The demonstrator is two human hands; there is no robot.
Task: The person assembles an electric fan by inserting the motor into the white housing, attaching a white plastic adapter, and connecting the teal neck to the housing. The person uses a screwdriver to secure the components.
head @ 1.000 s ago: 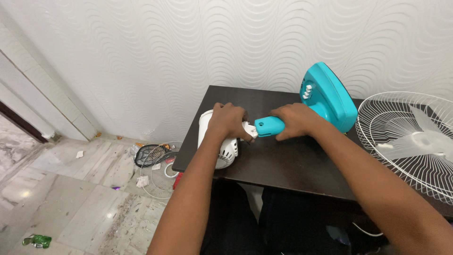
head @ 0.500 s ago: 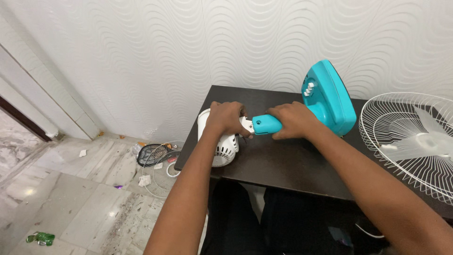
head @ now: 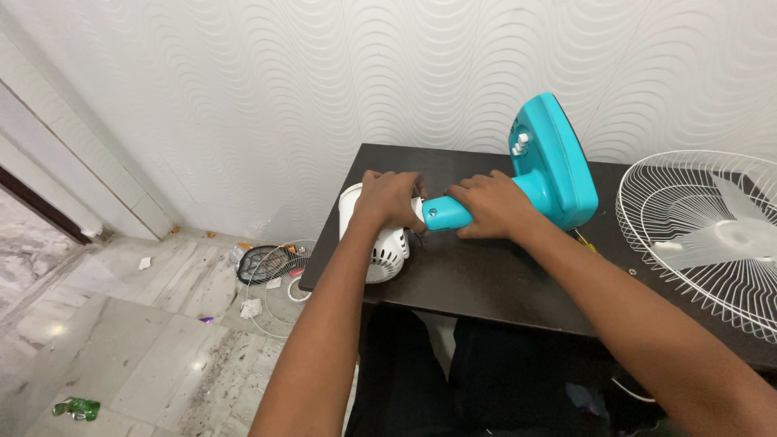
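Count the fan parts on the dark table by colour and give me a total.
White: 2, the motor housing under the left hand and the wire grille with its pale blade.
Teal: 1, the fan stand, its neck gripped by the right hand.
Total: 3 on the table.

On the dark brown table (head: 486, 283), the fan base (head: 558, 166) and its neck (head: 443, 214) are turquoise. Left of the neck sits a white slotted motor housing (head: 380, 247); right of the base, a white wire grille (head: 704, 235). Behind the table, the wall (head: 283, 89) bears white wavy ridges.
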